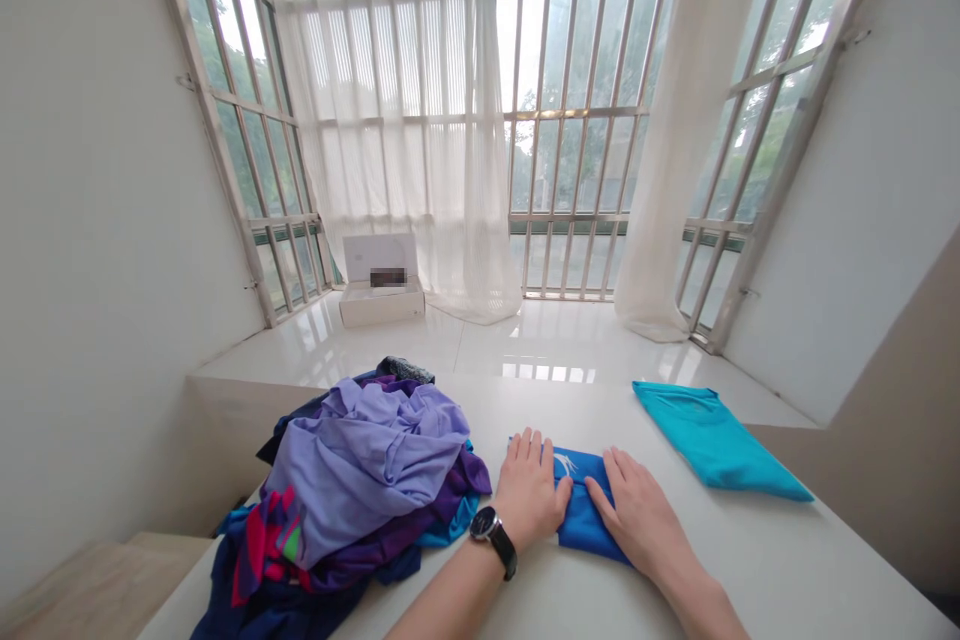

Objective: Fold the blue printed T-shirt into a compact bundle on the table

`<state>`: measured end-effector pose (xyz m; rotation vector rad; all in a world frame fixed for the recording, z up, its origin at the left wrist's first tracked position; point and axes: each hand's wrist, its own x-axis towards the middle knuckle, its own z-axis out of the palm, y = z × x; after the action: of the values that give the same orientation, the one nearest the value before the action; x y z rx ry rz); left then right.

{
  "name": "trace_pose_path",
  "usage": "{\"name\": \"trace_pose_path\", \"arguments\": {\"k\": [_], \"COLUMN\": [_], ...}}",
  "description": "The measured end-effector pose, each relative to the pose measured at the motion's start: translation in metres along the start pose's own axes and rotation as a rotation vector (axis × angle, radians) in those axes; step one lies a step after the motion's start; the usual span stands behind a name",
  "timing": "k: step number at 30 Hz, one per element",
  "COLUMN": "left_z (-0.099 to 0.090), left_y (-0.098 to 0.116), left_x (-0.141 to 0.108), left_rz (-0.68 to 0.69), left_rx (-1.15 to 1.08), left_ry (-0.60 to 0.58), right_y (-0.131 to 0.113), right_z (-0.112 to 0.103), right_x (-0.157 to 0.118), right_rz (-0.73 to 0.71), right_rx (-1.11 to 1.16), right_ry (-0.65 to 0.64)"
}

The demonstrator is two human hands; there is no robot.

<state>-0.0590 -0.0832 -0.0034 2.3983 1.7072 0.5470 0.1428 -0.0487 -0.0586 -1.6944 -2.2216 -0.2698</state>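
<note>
A folded blue garment (586,522) with a white print lies flat on the white table (525,605) in front of me. Across its left side rests my left hand (528,485), fingers stretched out and palm down. My right hand (634,505) lies on the garment's right side, its fingers also extended. Both thumbs point inward over the cloth. Parts of the garment are hidden under the two hands. A dark watch (493,538) is on my left wrist.
Left of my hands sits a heap of crumpled clothes (375,460), lavender on top. A folded turquoise garment (716,435) lies at the right. Behind the table, an open white box (382,305) stands on the sill (480,350), below barred windows and sheer curtains (465,170).
</note>
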Motion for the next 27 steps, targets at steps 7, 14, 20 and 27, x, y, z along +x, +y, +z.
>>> {"name": "trace_pose_path", "arguments": {"k": [7,14,20,27], "left_z": [-0.001,-0.001,-0.001,-0.004], "left_y": [-0.004,-0.022,-0.025,-0.024], "left_x": [0.0,-0.005,-0.007,-0.006], "left_rz": [0.014,-0.014,-0.032,-0.038], "left_rx": [0.004,-0.042,-0.051,-0.046], "left_ry": [-0.012,-0.052,-0.034,-0.047], "right_y": [0.01,0.012,0.012,0.016], "right_z": [0.002,-0.015,-0.015,-0.01], "right_x": [0.001,0.003,0.002,0.0], "right_rz": [0.001,0.092,0.129,0.157], "right_rx": [0.003,0.014,0.188,0.369], "right_ry": [-0.197,-0.363,-0.298,-0.134]}}
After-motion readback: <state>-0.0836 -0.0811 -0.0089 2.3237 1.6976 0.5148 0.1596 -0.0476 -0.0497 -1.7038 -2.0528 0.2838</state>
